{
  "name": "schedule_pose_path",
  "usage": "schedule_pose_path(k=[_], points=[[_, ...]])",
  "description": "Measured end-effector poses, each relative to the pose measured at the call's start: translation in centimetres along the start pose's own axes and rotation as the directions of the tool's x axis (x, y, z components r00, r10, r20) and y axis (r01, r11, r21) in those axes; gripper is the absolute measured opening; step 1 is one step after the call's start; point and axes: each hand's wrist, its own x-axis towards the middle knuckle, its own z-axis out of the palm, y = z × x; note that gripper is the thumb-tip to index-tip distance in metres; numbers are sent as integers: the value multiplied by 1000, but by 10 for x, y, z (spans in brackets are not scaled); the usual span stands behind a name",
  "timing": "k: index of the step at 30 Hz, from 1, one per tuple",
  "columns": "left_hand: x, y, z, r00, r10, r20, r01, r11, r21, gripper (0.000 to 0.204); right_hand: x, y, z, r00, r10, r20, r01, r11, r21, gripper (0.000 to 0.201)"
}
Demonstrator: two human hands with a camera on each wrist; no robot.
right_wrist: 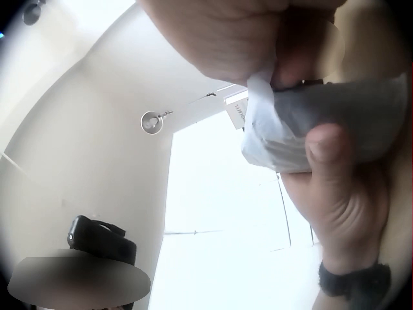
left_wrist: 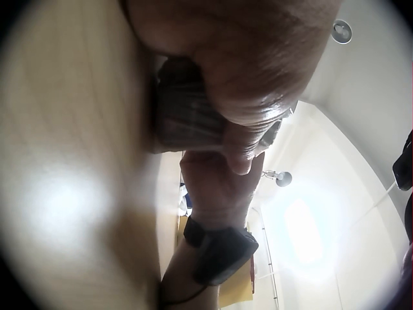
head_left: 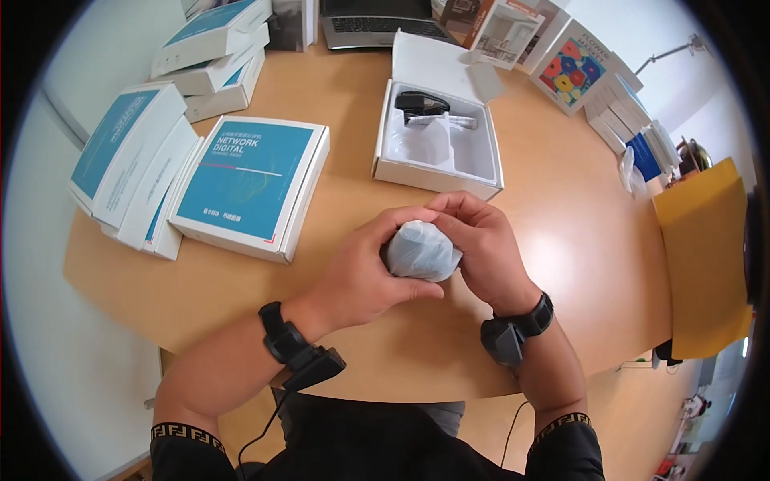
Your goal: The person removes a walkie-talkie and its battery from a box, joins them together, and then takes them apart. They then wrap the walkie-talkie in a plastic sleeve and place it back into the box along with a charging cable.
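Note:
A dark object wrapped in a cloudy plastic bag [head_left: 425, 255] is between both hands, just above the near half of the table [head_left: 361, 353]. My left hand [head_left: 350, 272] grips it from the side, its thumb along the near face, as the right wrist view also shows. At the bag's far right side, my right hand [head_left: 496, 255] pinches a fold of the plastic [right_wrist: 259, 97] between thumb and fingers. The wrapping hides what the object is. Beyond the hands stands an opened white box [head_left: 437, 175] with a black power adapter [head_left: 422, 103] in its tray.
A blue-and-white "Network Digital" box [head_left: 250, 180] lies left of the hands, beside leaning boxes [head_left: 128, 152] and a stack [head_left: 212, 60]. A laptop [head_left: 385, 28] is at the back. Books [head_left: 571, 68] stand back right; a yellow panel [head_left: 706, 264] is at the right edge.

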Motion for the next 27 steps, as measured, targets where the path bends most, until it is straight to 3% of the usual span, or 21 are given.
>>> schedule_pose_path(k=[5,9,11,12,14,22,24,27], points=[[0,5,1,997,-15,-76,18,999,38,75,-4,-6,5,1000,25,-15,-28,971,-237,19],[0,9,0,986,-69,-152,83,993,83,75,-5,-4,-2,998,-6,59,23,956,-291,24],[2,5,-2,982,-70,-173,87,992,94,75,-3,-2,-5,969,-183,168,240,863,-444,28],[2,3,-2,979,-80,-189,101,989,106,76,-6,-6,-5,967,-183,177,245,858,-451,28],[2,2,-1,973,-87,-213,113,987,113,76,-12,-16,-2,973,54,224,23,945,-326,37],[-4,14,-4,952,-213,-219,247,959,138,73,-13,-21,4,973,82,215,12,915,-403,45],[-2,5,-3,972,-89,-218,129,976,177,69,-14,-22,5,973,108,202,5,872,-490,45],[-4,6,-3,969,-38,-245,79,984,161,66,-14,-16,14,986,92,138,-13,871,-491,49]])
